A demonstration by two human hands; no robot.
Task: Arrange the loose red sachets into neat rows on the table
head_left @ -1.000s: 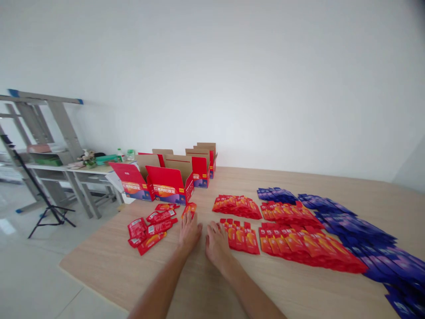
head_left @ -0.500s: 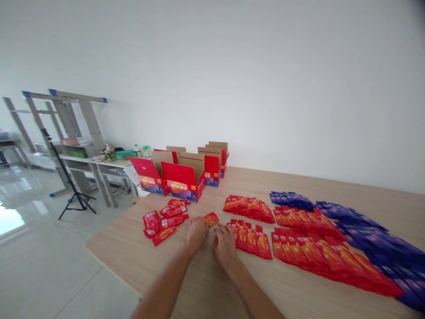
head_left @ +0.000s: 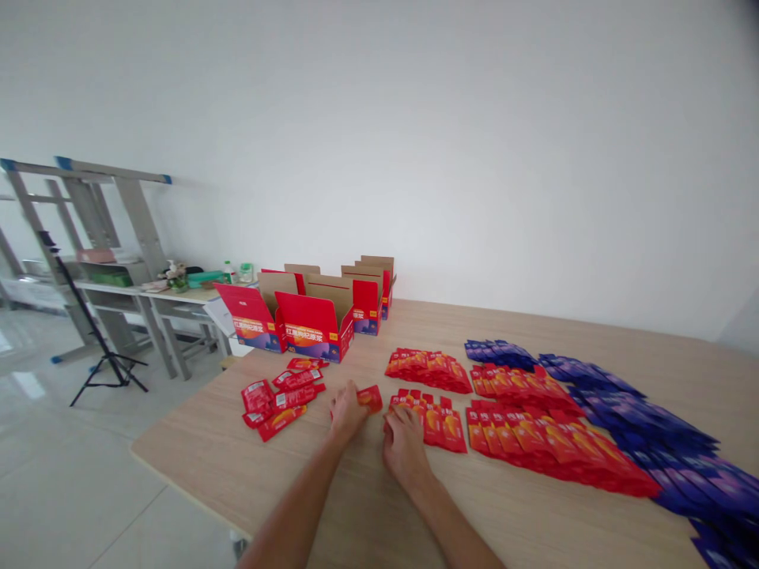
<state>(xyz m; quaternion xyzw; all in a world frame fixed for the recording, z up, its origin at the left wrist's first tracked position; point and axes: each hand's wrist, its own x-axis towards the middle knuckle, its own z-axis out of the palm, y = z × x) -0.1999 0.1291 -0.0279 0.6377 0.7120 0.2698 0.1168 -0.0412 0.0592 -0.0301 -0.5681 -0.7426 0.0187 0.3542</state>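
Note:
My left hand rests on the wooden table with its fingers on a single red-orange sachet. My right hand lies flat just to its right, touching the near end of a short row of red-orange sachets. A loose heap of red sachets sits to the left of my left hand. Open red cartons stand beyond it.
Longer fanned rows of red sachets and blue sachets cover the table's right side. Further cartons stand at the back. Left of the table edge are a grey workbench, metal frames and a black tripod.
My left hand drew one sachet back from near the cartons towards my right hand. The camera swung left, then partly back.

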